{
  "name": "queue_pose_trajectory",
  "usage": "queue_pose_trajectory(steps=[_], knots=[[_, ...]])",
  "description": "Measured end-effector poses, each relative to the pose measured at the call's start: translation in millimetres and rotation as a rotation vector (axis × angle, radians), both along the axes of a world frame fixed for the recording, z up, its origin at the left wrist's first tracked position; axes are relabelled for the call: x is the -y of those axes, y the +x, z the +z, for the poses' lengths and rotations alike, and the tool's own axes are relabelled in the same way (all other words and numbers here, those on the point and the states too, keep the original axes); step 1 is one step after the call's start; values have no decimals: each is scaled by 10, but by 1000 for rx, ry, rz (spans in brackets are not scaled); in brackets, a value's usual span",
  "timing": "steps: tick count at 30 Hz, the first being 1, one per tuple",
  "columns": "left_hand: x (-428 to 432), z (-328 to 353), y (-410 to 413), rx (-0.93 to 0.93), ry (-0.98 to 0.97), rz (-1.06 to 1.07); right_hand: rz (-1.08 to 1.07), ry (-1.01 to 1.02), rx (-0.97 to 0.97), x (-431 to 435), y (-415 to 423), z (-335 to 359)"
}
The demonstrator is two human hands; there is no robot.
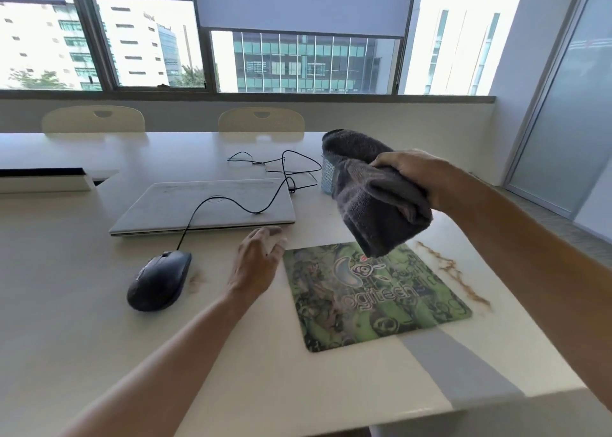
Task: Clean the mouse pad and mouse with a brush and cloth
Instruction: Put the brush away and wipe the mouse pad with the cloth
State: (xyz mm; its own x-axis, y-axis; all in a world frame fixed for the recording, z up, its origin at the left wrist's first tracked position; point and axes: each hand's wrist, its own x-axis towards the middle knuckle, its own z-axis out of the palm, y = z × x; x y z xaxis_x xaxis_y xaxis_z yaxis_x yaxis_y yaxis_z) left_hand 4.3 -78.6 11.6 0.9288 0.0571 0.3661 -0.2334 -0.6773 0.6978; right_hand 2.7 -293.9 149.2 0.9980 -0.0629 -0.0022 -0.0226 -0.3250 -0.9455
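White tabletop under a row of windows with half-lowered grey roller blinds, office blocks beyond, two pale chair backs at far edge. Right hand raised above table, closed around bunched dark grey terry cloth, lower end of cloth hanging over far edge of mouse pad without clearly touching it. Behind cloth, partly hidden, small pale blue mesh container; contents not visible. Left hand low over table, fingers loosely curled, apparently around a small pale object at fingertips; identity of object unclear, grip uncertain. Just right of left hand, green patterned rectangular fabric mouse pad with grey Logitech logo, lying flat near front right corner of table, turned slightly askew. Along right edge of pad, trail of brownish crumbs or dirt on bare table. Left of left hand, near but apart, dark blue-black wired computer mouse, resting off pad directly on table, small brown smudge beside it. Black cable running from mouse up across lid of closed silver laptop and looping over table behind. Grey strip of tape across front right corner of table. At far left, open cable tray lid set into tabletop.
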Motion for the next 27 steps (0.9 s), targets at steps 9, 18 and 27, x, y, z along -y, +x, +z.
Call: queue_pose_trajectory(steps=[9,18,27], knots=[[-146,-17,-130,-76,41,-84,111,421,-321,151,-232,-619],[-155,-77,-129,-116,125,-141,-134,-649,-119,127,-296,-863],[-224,-98,-82,-160,320,-205,-40,-1221,-55,-311,-420,-992]])
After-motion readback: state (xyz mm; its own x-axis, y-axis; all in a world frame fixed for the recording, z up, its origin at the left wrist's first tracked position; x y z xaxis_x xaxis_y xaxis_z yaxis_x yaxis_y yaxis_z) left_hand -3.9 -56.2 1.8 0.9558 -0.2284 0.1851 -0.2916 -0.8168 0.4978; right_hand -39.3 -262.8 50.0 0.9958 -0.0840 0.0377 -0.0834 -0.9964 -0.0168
